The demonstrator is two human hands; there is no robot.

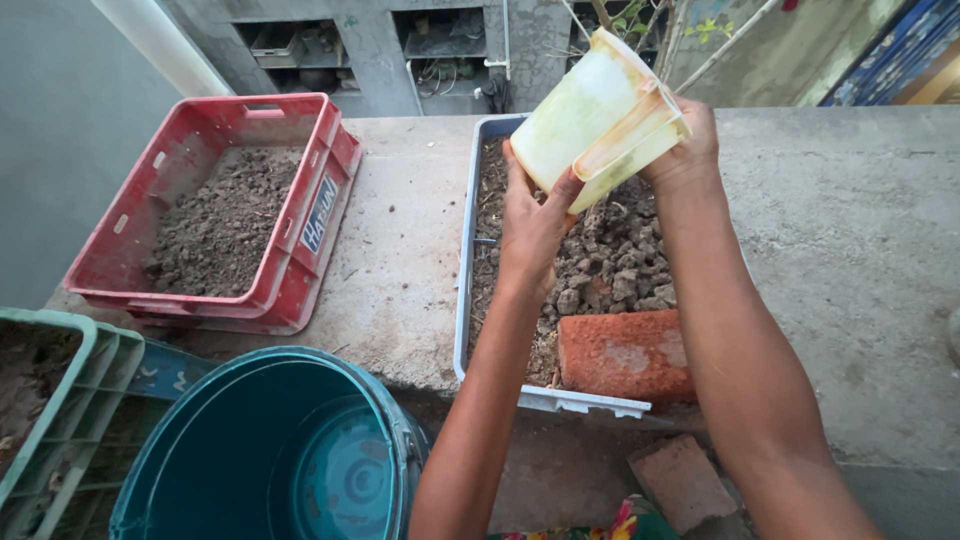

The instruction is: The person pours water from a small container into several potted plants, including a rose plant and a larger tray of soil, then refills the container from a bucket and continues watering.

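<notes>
Concrete ledge (pixel 400 250), rough and stained, runs across the view with a grey wall behind and recessed shelf niches at the far side. Nearest the camera, below the ledge edge: a teal bucket (pixel 270 450) holding water, a green crate (pixel 55 400) at far left, and a loose brick piece (pixel 682 480) on the floor. On the ledge, a grey-white tray (pixel 466 290) overhangs the front edge slightly; it is filled with clumpy dry soil (pixel 615 265), and a red brick (pixel 625 355) sits at its near end. Above the tray, the pale yellow-white plastic jug (pixel 590 115) is held tilted, mouth end pointing up and away from the camera. Left hand (pixel 532 225) grips it from underneath, thumb and fingers wrapped on the lower body; right hand (pixel 685 140) clasps the right side near the rim. Jug surface is scuffed and stained. Left of the tray, well apart across bare concrete, a red crate (pixel 215 205) sits half full of soil. Open ledge space lies to the right of the tray. Thin plant stems rise behind the jug.
</notes>
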